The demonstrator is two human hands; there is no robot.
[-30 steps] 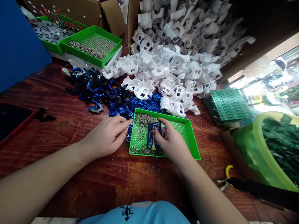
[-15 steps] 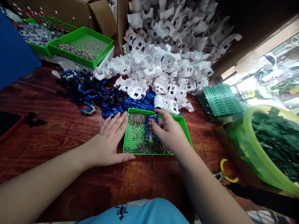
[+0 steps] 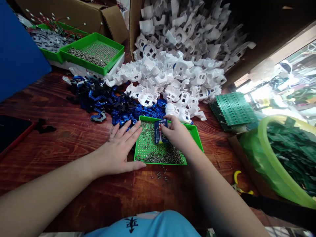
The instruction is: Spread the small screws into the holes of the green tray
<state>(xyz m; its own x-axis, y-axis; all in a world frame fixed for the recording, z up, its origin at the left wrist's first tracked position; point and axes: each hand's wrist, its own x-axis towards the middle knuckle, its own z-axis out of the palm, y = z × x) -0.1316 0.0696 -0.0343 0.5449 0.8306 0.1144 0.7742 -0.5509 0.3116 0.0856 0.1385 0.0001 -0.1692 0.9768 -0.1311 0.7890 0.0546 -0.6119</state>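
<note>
Left hand (image 3: 118, 149): flat on the table (image 3: 74, 144), fingers spread, fingertips against the left wall of the green tray (image 3: 195, 131).
Right hand (image 3: 176, 135): over the tray, thumb and fingers pinching a blue card (image 3: 160, 131), held on edge among the screws (image 3: 160, 154).
Green tray: middle of the table, near the front edge; screws heaped along its near wall. A few loose screws (image 3: 160, 174) lie on the table just in front.
Blue parts (image 3: 118, 105): pile just behind the tray, spreading left.
White housings (image 3: 177, 65): large heap behind, spilling from a cardboard box (image 3: 134, 19).
Far trays (image 3: 93, 52): two green, back left corner.
Green boards (image 3: 233, 110): stack toward the right edge.
Tub (image 3: 269, 151): yellow-green, right edge, holding more boards.
Pliers (image 3: 238, 184): yellow-handled, front right.
</note>
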